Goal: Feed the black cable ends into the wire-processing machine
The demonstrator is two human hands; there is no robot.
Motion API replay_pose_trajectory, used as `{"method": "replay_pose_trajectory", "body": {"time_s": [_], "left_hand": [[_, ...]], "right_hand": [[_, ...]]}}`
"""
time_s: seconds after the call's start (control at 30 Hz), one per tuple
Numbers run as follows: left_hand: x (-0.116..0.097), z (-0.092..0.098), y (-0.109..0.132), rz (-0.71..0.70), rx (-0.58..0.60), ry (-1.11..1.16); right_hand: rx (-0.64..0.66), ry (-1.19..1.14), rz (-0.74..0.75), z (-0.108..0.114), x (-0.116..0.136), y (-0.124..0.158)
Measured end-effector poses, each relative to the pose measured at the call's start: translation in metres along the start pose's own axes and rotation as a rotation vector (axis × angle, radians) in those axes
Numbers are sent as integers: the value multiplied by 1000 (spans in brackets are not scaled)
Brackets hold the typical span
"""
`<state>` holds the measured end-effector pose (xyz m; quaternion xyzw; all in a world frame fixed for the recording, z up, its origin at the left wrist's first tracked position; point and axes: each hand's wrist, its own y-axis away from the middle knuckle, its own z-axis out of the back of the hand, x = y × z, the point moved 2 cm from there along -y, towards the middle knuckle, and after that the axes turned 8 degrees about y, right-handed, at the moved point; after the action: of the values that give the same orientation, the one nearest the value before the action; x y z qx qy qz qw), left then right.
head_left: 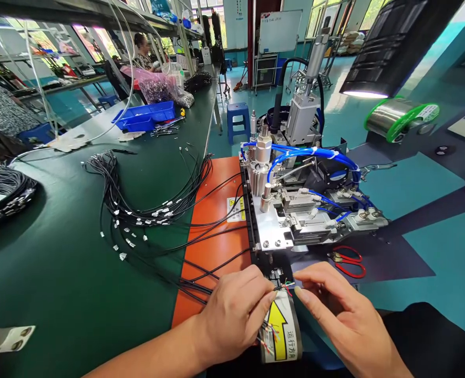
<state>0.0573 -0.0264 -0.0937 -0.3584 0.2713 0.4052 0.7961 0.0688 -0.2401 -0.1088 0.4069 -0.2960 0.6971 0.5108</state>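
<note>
My left hand (242, 310) is closed around several black cables (200, 289). One cable end sticks out past its thumb and forefinger, showing thin stripped wires (288, 285) in red, green and white. More coloured wire ends (269, 341) hang out below that hand. Just right of the upper wires, my right hand (340, 310) has its thumb and forefinger apart, with the wire tips close to the gap. Under the wires lies a white label with a yellow arrow (279, 328). Immediately ahead stands a metal pneumatic machine (271, 231) with blue air hoses (314, 152).
A cable bundle (137, 215) with white tags spreads over the green bench (66, 283) and orange board (216, 241). Red-handled cutters (348, 261) lie right of the machine. A solder wire spool (400, 118) and a black lamp (390, 50) hang above right. Another person (143, 52) sits far back.
</note>
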Motion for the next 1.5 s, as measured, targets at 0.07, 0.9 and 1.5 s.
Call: {"method": "replay_pose_trajectory", "body": {"time_s": [0.07, 0.9, 1.5], "left_hand": [[0, 0, 0, 2, 4, 3], [-1, -2, 2, -50, 59, -74], [-3, -1, 2, -143, 68, -175]], "right_hand": [[0, 19, 30, -1, 4, -1], [-47, 123, 140, -6, 18, -4], [46, 213, 209, -7, 22, -7]]}}
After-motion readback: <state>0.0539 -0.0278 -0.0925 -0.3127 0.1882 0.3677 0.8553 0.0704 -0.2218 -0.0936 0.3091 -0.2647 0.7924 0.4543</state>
